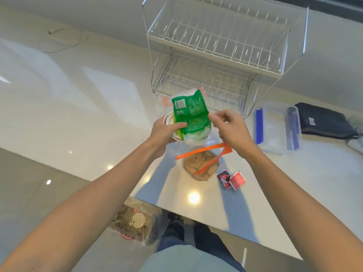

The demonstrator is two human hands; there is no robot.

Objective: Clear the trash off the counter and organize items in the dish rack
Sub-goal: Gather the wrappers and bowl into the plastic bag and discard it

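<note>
Barcode on green wrapper (190, 112), its print unreadable, no legible text

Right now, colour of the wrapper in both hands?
Green wrapper, white barcode patch; head view shows it.

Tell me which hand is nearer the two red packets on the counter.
Right. The right hand is above and slightly left of the red packets, pinching the green wrapper. The left hand grips the wrapper's other side, farther left.

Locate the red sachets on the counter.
Head view: the two red sachets lie on the counter, lower right of centre, just right of the orange-striped bag, below the right hand.
</note>
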